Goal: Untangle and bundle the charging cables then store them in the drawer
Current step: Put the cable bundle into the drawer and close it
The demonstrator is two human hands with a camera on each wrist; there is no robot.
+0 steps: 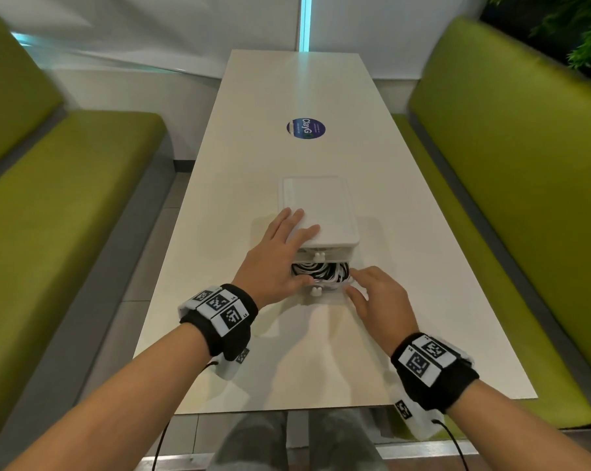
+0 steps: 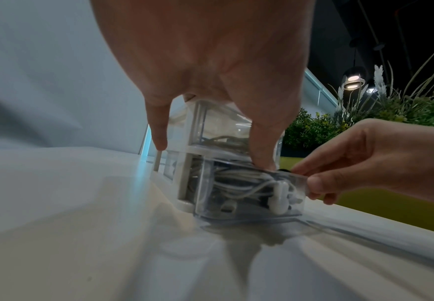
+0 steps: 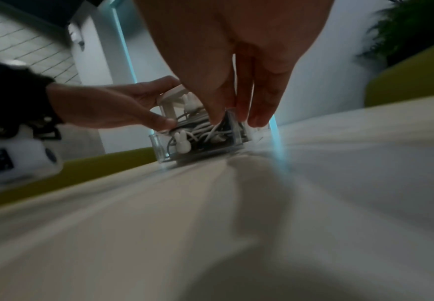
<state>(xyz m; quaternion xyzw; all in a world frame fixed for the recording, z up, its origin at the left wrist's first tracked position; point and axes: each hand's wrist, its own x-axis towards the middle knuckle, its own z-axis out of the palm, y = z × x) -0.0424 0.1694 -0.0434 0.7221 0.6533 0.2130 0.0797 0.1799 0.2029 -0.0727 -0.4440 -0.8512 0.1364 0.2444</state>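
A round dark-blue sticker (image 1: 306, 128) lay on the white table (image 1: 253, 158), well beyond both hands and past the drawer unit; it read "ClayG" in white letters, turned sideways, with smaller lines beside it too small to read. The black-and-white coded tags on the wristbands (image 1: 219, 309) carried tiny characters that could not be made out

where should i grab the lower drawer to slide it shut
Take the drawer by its front, at the rabbit knob, coming from the near side. It sticks out toward the person, full of cables, so a push straight back should close it. The left hand steadies the box.
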